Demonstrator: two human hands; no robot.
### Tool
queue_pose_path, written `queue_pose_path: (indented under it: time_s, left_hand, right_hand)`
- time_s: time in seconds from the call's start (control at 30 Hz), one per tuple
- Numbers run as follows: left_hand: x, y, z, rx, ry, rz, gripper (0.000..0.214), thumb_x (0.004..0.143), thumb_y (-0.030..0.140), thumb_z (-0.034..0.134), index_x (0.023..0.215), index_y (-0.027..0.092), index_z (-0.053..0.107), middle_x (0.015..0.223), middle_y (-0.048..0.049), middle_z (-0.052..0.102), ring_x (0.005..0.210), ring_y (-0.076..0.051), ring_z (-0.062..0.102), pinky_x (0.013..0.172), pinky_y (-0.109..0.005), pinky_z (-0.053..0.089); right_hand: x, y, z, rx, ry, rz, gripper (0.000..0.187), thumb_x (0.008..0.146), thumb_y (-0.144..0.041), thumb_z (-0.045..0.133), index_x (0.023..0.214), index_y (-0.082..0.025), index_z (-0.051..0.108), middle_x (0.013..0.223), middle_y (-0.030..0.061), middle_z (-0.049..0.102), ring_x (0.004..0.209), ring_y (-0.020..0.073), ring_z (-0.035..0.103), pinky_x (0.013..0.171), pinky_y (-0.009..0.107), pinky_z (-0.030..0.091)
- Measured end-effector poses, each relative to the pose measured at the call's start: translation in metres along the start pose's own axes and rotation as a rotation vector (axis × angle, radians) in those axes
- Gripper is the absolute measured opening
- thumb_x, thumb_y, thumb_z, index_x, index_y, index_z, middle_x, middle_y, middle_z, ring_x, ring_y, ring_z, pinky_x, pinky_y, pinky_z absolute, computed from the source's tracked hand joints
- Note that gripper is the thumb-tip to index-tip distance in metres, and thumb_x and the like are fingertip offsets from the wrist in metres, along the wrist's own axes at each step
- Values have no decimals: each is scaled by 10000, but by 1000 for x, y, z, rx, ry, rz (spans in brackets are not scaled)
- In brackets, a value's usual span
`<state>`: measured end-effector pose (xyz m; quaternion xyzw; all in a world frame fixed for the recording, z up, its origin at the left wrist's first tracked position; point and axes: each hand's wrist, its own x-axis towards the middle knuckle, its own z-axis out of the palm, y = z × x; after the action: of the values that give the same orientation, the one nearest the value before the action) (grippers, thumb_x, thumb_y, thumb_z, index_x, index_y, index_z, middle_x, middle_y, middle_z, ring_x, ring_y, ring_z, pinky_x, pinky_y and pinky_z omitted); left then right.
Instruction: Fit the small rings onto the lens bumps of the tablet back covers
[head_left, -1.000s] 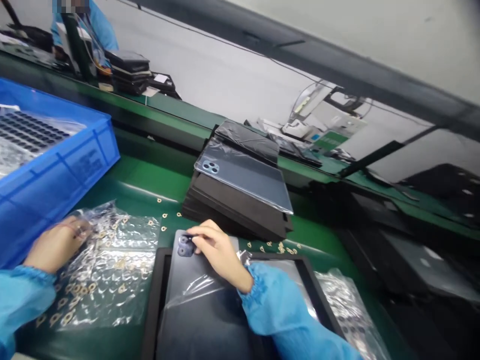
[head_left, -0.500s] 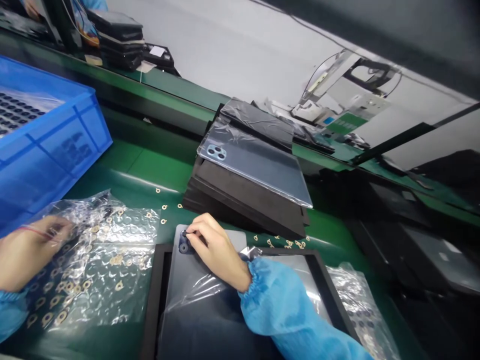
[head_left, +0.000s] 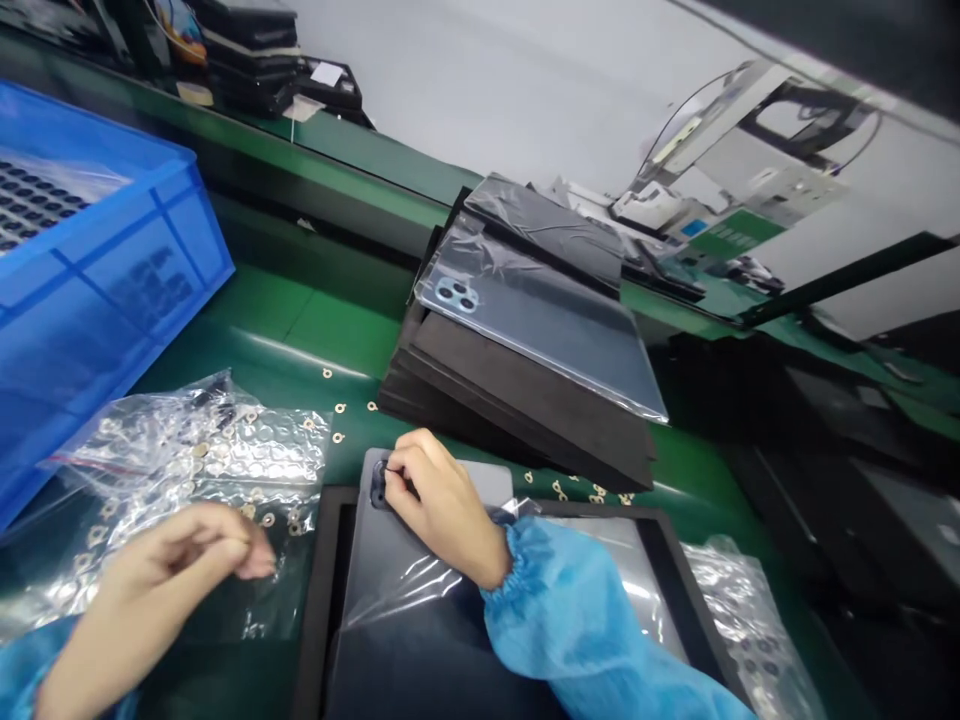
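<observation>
Green conveyor belt (head_left: pixel 337 335) runs diagonally across the frame, with a stack of black slabs (head_left: pixel 525 420) at centre, topped by a grey phone-style back panel in clear film (head_left: pixel 540 320). At upper left sits a blue plastic crate (head_left: pixel 150 270) holding a sheet of small dark rings (head_left: pixel 30 200). Further along, at the top edge, lies another pile of black slabs (head_left: pixel 251 50).

At lower centre, a black rectangular frame (head_left: pixel 322 580) holds a dark panel wrapped in clear film (head_left: pixel 405 560). The right hand (head_left: pixel 446 505), in a light blue sleeve (head_left: pixel 570 630), is closed, its fingertips pinched on the panel's dark camera bump (head_left: pixel 381 485) at the upper left corner. The left hand (head_left: pixel 176 570) hovers, fingers loosely curled, over a clear bubble-wrap sheet strewn with small gold rings (head_left: pixel 225 440); whether it holds one, I cannot tell. Loose gold rings (head_left: pixel 339 408) dot the belt nearby. Another bubble-wrap sheet (head_left: pixel 750 630) lies at lower right.
</observation>
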<state>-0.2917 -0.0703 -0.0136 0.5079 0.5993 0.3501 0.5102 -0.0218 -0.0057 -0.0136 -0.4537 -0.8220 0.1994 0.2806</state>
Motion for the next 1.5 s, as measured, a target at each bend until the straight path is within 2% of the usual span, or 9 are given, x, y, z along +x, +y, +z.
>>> queue_pose_path:
  time_s: [0.23,0.37,0.6,0.7,0.87,0.97,1.13,1.3,1.5]
  left_hand:
    - [27,40,56,-492,-265,-286,359,675,493,783,682,170,626,702,6,685,579,-74,617,552,-141,493]
    - [31,44,66,-485,-310,-343,373,659,486,797,705,169,605,667,8,698,582,-78,637,546,-136,484]
    - [34,47,72,-435,-410,-340,352,727,479,742,727,177,561,728,4,717,660,-91,666,595,-150,496]
    - [39,45,72,-230,-419,-129,258,850,434,616,777,188,588,800,-12,717,721,-113,667,646,-203,514]
    - [57,42,82,439,-120,700,93,905,206,545,873,210,632,1007,-30,677,947,-153,617,852,-308,478]
    - [68,44,94,661,-42,996,76,882,148,566,885,196,626,1003,-37,679,962,-178,606,848,-346,475]
    - [73,47,100,778,-79,1101,68,881,141,575,853,180,624,950,-29,702,1030,-205,619,851,-360,495]
    - [62,37,86,930,-132,1200,205,884,122,564,1075,140,634,1145,-68,692,1178,-214,582,1003,-352,484]
    - [50,39,74,1314,-127,1224,461,945,392,472,1312,118,526,1403,-128,508,1322,-305,439,1186,-448,187]
  right_hand:
    - [-5,3,5,-26,69,-77,117,881,-101,448,831,-201,479,880,64,550,827,183,537,724,298,474]
    - [-4,1,6,-181,22,-115,148,910,-106,422,835,-193,516,890,81,564,827,197,545,708,303,482]
    - [-5,1,5,9,83,-46,134,902,-116,437,825,-191,516,912,74,562,841,184,547,702,298,481]
    - [-2,2,5,85,66,-36,147,883,-114,459,775,-197,514,881,56,558,827,183,540,691,309,471]
    - [-4,6,2,798,280,331,58,888,-204,510,836,-214,487,851,0,563,661,103,581,473,190,441]
    - [-10,8,1,956,332,381,63,858,-213,555,878,-219,495,903,2,578,685,102,609,444,165,456]
    - [-18,10,-4,1021,407,389,221,776,-98,585,916,-245,499,837,-43,554,619,71,546,485,167,489]
    - [-21,11,-12,968,327,358,46,847,-185,569,884,-205,585,844,-9,569,607,69,552,543,204,516]
    - [-23,8,-14,993,251,393,69,900,-230,512,909,-207,576,677,-32,571,530,75,516,473,195,447]
